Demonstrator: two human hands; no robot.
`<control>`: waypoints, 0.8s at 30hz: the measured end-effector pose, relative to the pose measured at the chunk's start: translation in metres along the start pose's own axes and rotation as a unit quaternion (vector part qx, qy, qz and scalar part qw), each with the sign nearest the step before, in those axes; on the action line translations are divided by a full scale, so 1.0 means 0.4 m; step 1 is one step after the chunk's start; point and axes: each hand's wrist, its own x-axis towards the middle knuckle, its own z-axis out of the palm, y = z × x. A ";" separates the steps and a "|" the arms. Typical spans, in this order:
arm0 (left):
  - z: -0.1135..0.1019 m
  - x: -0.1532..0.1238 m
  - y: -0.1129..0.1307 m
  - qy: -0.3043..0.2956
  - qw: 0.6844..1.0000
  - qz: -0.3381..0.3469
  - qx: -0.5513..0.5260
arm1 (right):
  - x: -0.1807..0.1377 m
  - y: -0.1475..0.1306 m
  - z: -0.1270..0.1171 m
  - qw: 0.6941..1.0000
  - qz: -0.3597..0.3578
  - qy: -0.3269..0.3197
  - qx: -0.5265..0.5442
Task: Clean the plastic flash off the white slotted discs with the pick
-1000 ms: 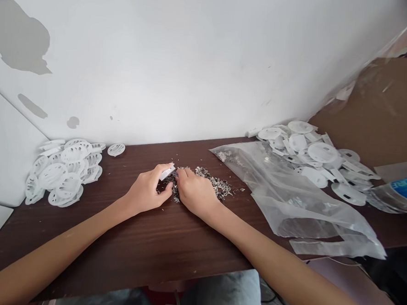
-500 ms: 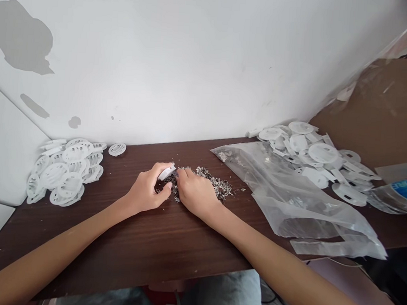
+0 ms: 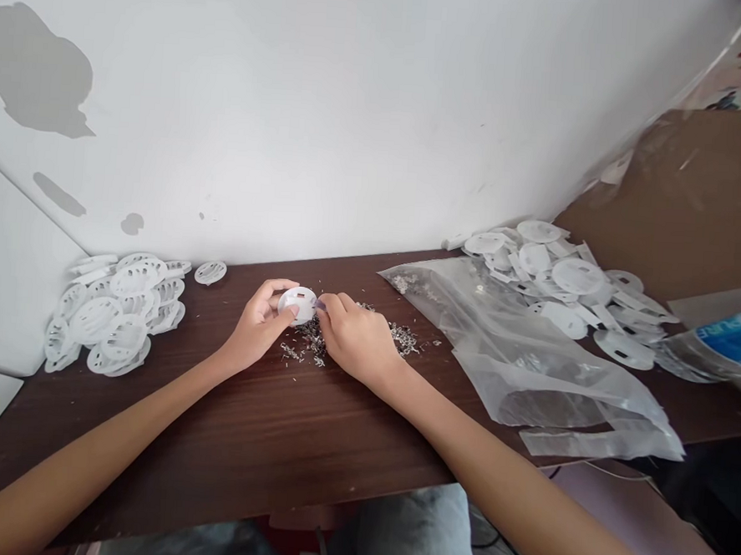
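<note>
My left hand (image 3: 260, 325) holds a small white plastic disc (image 3: 297, 304) with slots, tilted so its face shows. My right hand (image 3: 355, 340) is closed in a pinch at the disc's right edge, its fingertips touching the disc; what they pinch is too small to make out. Both hands hover over a heap of small metal bits (image 3: 398, 336) on the dark wooden table (image 3: 273, 439).
A pile of white slotted discs (image 3: 114, 308) lies at the far left by the wall. A clear plastic bag (image 3: 516, 362) lies to the right, with another pile of white discs (image 3: 559, 276) behind it. A plastic bottle (image 3: 724, 341) lies at the right edge.
My left hand has lifted the disc and turned it from edge-on to face-up. My right hand has risen with it off the metal bits.
</note>
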 end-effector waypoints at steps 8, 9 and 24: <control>-0.028 0.048 -0.005 0.160 0.948 -0.091 -0.261 | -0.012 0.006 0.014 0.995 -0.071 0.053 0.038; -0.033 0.051 -0.005 0.168 0.940 -0.101 -0.279 | -0.013 0.007 0.017 0.993 -0.091 0.058 0.045; -0.064 0.058 -0.015 0.123 0.921 -0.154 -0.337 | -0.010 -0.147 0.027 0.950 -0.248 -0.029 0.187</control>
